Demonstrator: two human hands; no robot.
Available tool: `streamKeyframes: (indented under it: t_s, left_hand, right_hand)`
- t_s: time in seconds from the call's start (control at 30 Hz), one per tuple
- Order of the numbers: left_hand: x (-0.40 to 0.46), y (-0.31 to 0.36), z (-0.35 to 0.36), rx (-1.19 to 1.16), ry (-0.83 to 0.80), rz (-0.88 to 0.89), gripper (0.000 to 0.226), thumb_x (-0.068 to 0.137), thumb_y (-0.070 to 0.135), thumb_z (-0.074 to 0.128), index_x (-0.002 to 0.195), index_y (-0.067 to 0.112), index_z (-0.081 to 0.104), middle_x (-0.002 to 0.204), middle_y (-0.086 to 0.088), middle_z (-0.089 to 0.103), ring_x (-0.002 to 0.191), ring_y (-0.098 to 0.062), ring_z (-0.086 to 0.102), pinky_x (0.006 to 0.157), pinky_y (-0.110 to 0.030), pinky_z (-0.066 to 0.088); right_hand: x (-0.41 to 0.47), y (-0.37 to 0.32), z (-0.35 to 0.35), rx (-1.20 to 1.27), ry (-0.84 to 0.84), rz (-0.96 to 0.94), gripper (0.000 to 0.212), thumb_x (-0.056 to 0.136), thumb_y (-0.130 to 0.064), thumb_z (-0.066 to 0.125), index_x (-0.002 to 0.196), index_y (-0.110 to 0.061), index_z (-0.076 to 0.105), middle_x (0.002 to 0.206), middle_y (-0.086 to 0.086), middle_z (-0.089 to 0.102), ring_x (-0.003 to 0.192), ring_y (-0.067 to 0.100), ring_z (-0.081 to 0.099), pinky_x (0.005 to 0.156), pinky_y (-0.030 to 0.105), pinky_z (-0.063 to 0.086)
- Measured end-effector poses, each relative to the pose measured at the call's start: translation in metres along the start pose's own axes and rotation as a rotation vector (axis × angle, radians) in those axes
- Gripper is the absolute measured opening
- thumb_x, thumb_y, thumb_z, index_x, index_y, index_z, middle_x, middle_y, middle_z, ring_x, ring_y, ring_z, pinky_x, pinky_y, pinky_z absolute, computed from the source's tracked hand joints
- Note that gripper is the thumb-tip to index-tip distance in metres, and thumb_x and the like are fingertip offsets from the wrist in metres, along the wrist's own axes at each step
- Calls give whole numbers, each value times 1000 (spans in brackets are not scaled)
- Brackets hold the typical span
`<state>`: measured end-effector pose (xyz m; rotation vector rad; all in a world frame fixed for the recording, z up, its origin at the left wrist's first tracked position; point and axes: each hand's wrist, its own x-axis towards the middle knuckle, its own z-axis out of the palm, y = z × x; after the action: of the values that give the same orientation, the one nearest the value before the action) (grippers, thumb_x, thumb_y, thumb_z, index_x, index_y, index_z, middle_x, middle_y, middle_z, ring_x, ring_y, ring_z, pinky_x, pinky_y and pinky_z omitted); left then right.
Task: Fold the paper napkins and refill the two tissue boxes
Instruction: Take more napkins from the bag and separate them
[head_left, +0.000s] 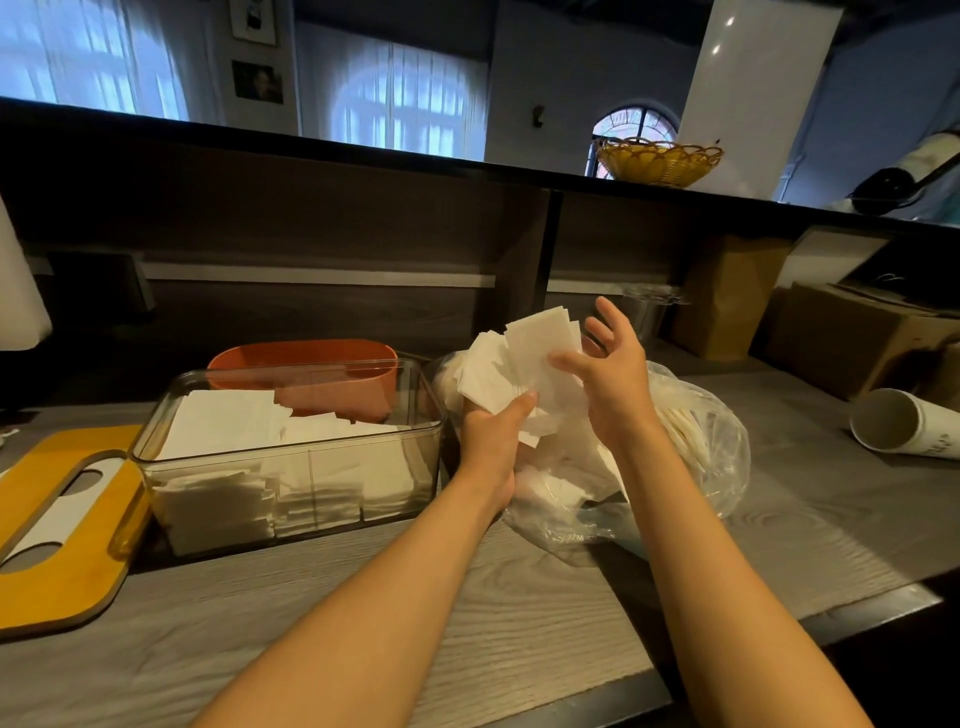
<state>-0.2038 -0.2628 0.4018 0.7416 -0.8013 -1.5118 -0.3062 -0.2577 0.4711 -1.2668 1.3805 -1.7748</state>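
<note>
My left hand grips a loose bunch of white paper napkins from below, thumb pressed on the front sheets. My right hand touches the right side of the bunch with its thumb, the fingers spread and lifted. Both hands are above a clear plastic bag that holds more napkins. To the left stands a clear tissue box, lid off, with stacks of folded napkins inside. Behind it is an orange tissue box; what it holds is hidden.
A yellow wooden lid with a slot lies at the left on the grey wood counter. A white paper cup lies on its side at the right. Cardboard boxes and a brown paper bag stand behind, a wicker basket on the ledge.
</note>
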Motion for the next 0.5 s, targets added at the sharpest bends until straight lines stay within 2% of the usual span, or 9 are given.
streamKeyframes:
  t_s: [0.1, 0.17, 0.23, 0.4, 0.5]
  left_hand:
    - [-1, 2, 0, -2, -5, -8, 26, 94, 12, 68, 119, 19, 65, 106, -5, 73, 100, -25, 70, 77, -41, 60]
    - [-1, 2, 0, 3, 1, -22, 25, 94, 12, 68, 118, 19, 65, 107, -5, 73, 99, -25, 70, 80, -43, 60]
    - [-1, 1, 0, 15, 8, -27, 22, 93, 12, 68, 113, 21, 66, 108, -7, 73, 102, -28, 69, 87, -48, 59]
    - [-2, 4, -1, -25, 25, -11, 20, 93, 12, 69, 102, 29, 64, 103, -3, 73, 99, -26, 70, 88, -50, 58]
    - [-2, 6, 0, -93, 45, 0, 23, 94, 8, 67, 101, 30, 62, 101, -1, 72, 96, -24, 70, 85, -48, 59]
  right_hand:
    - [-1, 2, -2, -38, -17, 62, 75, 81, -5, 78, 146, -24, 46, 129, -4, 56, 112, 19, 55, 85, 36, 51]
    - [-2, 2, -5, -34, -76, 87, 55, 84, -9, 76, 135, -19, 58, 117, -4, 64, 105, 22, 61, 80, 34, 57]
    - [-3, 1, -6, -78, -121, 74, 34, 88, -16, 73, 121, -16, 66, 108, -2, 67, 101, 22, 64, 71, 28, 56]
    - [-2, 1, -4, -184, -147, 137, 31, 88, -18, 74, 117, -16, 63, 111, 2, 65, 97, 20, 64, 78, 32, 56]
    - [-4, 0, -6, -255, -153, 133, 12, 90, -19, 72, 101, -14, 68, 100, 1, 67, 87, 14, 64, 66, 23, 52]
